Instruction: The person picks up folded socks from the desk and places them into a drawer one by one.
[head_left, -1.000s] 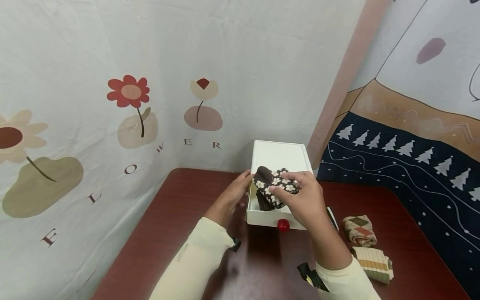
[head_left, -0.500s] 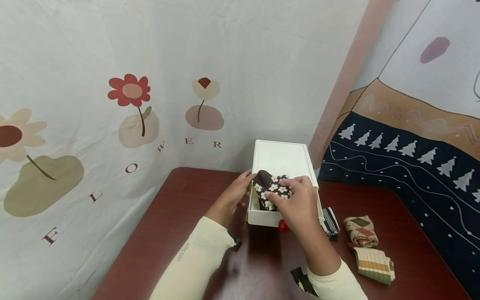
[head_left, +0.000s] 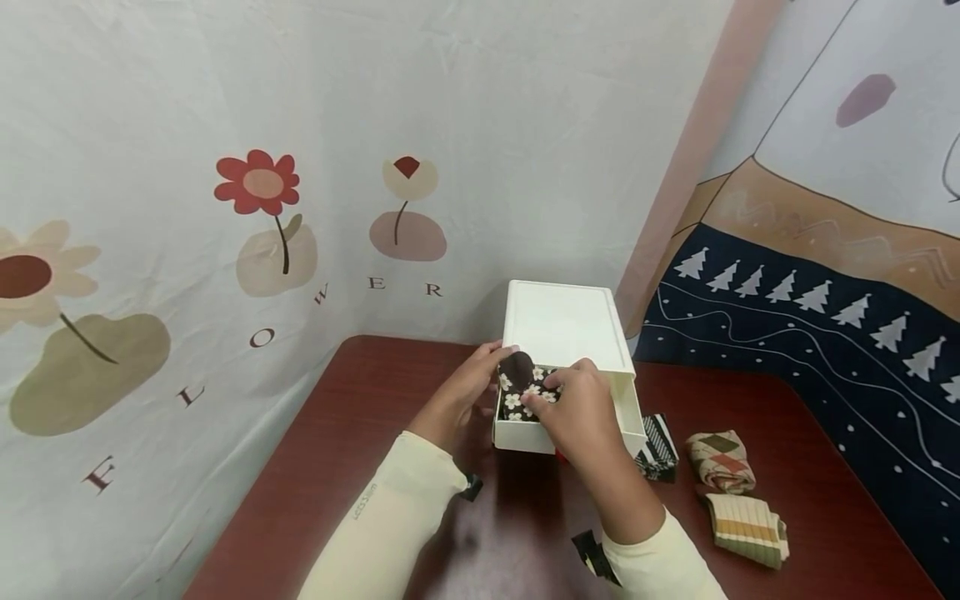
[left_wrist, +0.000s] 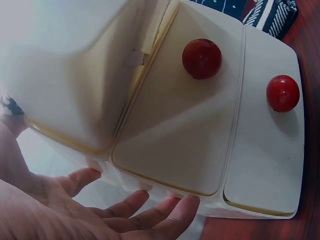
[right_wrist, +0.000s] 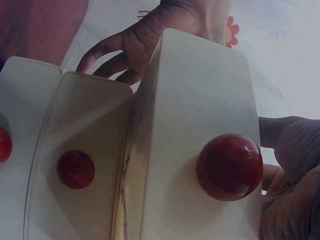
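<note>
A white chest of small drawers [head_left: 566, 321] stands at the back of the table, its top drawer [head_left: 525, 436] pulled out. My right hand [head_left: 581, 408] pinches a folded pair of black socks with white flowers [head_left: 513, 404] between thumb and fingers, inside the drawer's left part. A dark brown patch shows on the socks. In the right wrist view the drawer front hides the socks and the fingertips. My left hand [head_left: 472, 379] rests against the chest's left side. In the left wrist view its spread fingers [left_wrist: 122, 206] touch that side. Round red knobs [right_wrist: 229, 167] sit on the drawer fronts.
Right of the chest lie folded black-and-white socks [head_left: 658, 450], argyle socks [head_left: 722, 461] and striped socks [head_left: 747, 529] on the dark red table [head_left: 517, 542]. A flower-printed wall hanging [head_left: 480, 167] rises just behind the table.
My right hand has moved left and down with the flowered socks, lower into the open drawer. The drawer's right part and the black-and-white socks have come into view. The left hand stays put.
</note>
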